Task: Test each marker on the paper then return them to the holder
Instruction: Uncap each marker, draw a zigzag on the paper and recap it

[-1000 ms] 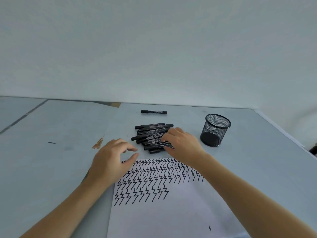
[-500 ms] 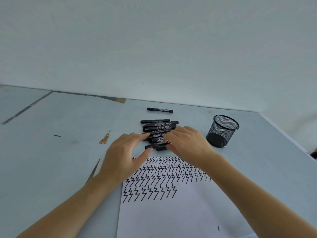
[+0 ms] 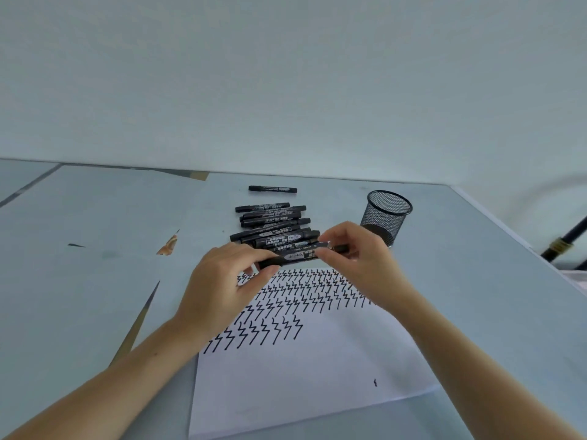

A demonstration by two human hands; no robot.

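A black marker [image 3: 297, 256] is held level just above the top edge of the white paper [image 3: 305, 369]. My left hand [image 3: 227, 285] pinches its left end and my right hand [image 3: 362, 265] pinches its right end. Behind it lies a pile of several black markers [image 3: 271, 225], and one single marker [image 3: 272, 189] lies farther back. The black mesh holder [image 3: 386, 215] stands upright to the right of the pile, with no marker showing in it. Rows of black zigzag marks [image 3: 295, 300] cover the paper's upper part.
The pale table [image 3: 79, 281] has a brown chipped spot [image 3: 168, 246] and a long scratch [image 3: 139, 319] at the left. The table's right edge [image 3: 514, 249] runs diagonally, with a dark pole [image 3: 565, 242] beyond it. A plain wall rises behind.
Both hands have taken one marker off the near side of the pile and lifted it toward me; before, they were only reaching into the pile. The camera view has tilted slightly.
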